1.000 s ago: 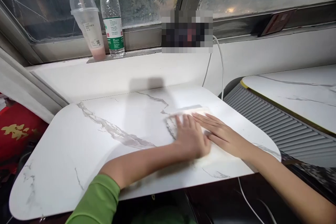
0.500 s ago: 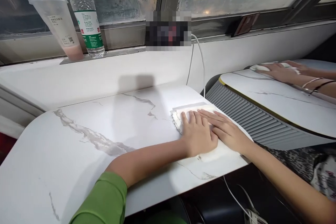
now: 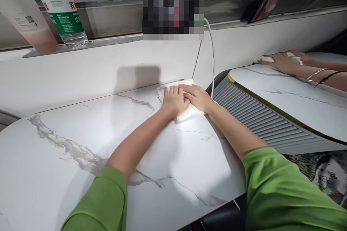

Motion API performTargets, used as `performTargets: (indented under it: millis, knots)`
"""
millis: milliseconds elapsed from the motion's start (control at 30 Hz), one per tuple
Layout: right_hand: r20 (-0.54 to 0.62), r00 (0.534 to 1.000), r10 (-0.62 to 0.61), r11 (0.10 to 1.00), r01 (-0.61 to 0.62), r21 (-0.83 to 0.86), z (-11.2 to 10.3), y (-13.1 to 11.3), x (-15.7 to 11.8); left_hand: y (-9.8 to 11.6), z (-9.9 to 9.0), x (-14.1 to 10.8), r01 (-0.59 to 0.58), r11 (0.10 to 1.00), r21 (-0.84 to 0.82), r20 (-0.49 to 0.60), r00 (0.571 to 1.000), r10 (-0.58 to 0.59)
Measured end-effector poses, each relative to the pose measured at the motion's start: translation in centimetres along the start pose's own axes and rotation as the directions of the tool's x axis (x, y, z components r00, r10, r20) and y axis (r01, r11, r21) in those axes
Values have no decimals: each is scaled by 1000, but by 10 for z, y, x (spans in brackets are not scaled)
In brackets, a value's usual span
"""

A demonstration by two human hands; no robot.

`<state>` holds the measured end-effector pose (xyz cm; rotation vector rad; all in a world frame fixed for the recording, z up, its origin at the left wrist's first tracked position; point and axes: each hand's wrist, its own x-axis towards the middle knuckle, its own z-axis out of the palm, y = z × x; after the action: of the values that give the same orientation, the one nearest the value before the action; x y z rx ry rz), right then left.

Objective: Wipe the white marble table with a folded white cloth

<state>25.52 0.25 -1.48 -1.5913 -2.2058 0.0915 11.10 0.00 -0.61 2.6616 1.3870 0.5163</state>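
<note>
A white cloth (image 3: 187,115) lies flat on the white marble-patterned table (image 3: 89,130), at its far edge by the wall. My left hand (image 3: 175,100) presses on the cloth's left part, palm down with fingers stretched forward. Beside it and touching it, my right hand (image 3: 197,97) also rests flat on the cloth, its fingers extended toward the left hand. Both hands cover much of the cloth's middle; its back corner and front edge show.
On the window ledge stand a plastic bottle (image 3: 62,11) and a cup with pink drink (image 3: 40,38). A white cable (image 3: 212,57) hangs down the wall. At right, another person's hands (image 3: 284,63) press a cloth on a second table (image 3: 303,94) with a ribbed side.
Both my hands and the cloth have slid away from me, from the table's right side to its far edge by the wall. The view has shifted too.
</note>
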Motion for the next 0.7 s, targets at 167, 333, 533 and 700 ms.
performTargets:
  millis: [167, 333, 533, 700]
  knots:
    - [-43, 999, 17, 999, -15, 42, 6, 11, 26, -12, 1, 23, 24, 1000, 2, 0, 1000, -24]
    - [-85, 996, 26, 1000, -24, 15, 11, 15, 29, -15, 2, 26, 23, 1000, 21, 10, 1000, -23]
    - [-75, 997, 26, 997, -31, -71, 8, -9, 4, -10, -4, -4, 21, 999, 41, 21, 1000, -22]
    - [-56, 998, 4, 989, -13, -149, 1, -51, -46, 4, -16, -55, -21, 997, 76, 51, 999, 17]
